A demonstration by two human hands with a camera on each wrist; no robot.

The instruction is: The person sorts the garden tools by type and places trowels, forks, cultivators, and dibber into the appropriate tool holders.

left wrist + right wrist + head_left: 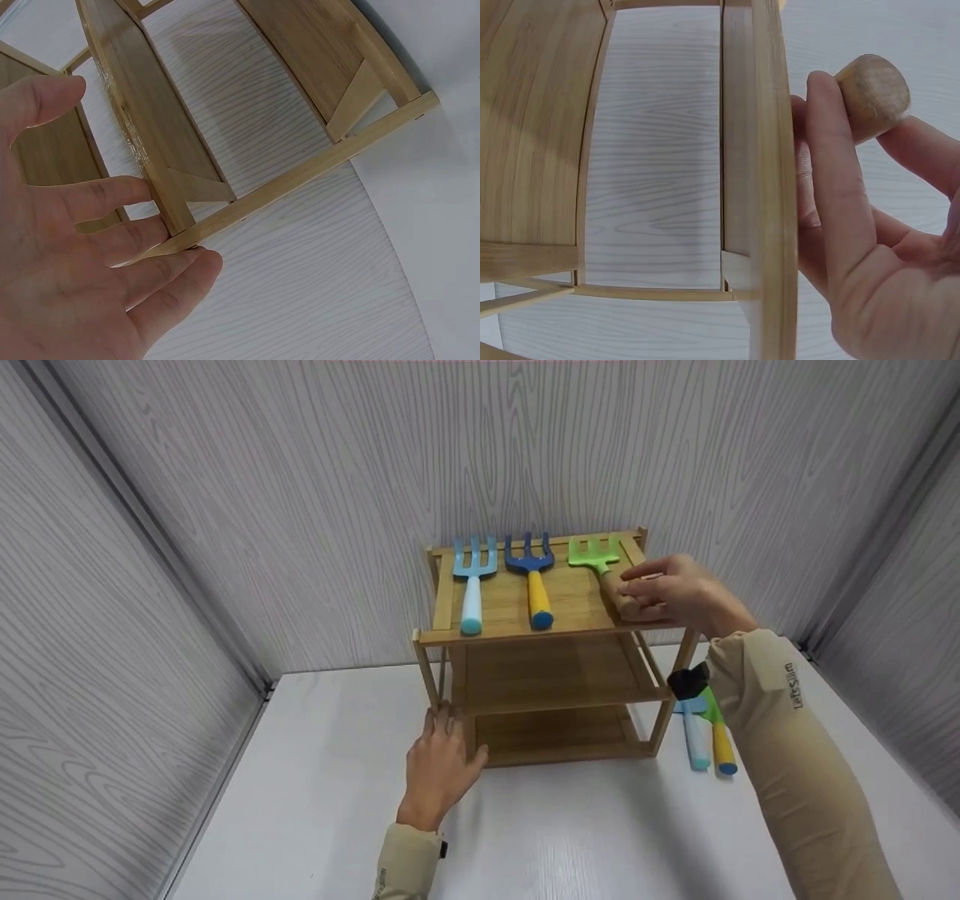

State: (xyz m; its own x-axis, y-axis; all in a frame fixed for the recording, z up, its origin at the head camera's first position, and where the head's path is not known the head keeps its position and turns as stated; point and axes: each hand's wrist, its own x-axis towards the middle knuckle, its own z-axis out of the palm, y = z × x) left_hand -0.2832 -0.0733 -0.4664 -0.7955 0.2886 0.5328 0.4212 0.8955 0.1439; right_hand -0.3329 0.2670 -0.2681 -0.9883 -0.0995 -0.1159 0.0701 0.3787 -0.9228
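My right hand [686, 592] pinches the wooden handle of a green hand fork [595, 555] at the right side of a wooden rack's top shelf [502, 596]. The fork's tines point to the back wall, and the round handle end [881, 86] shows between thumb and fingers in the right wrist view. My left hand [442, 765] is at the rack's left front post [285, 186], its fingers extended and fingertips against the wood. Left of the green fork lie a dark blue fork [530, 562] with a yellow handle and a light blue fork [472, 574], side by side.
Beneath the top are a middle shelf [555, 671] and a bottom shelf [551, 735]. On the white table [330, 780], right of the rack, lie a tool with a pale blue handle [696, 739] and one with a yellow handle [723, 746]. Panelled walls [337, 495] enclose the table.
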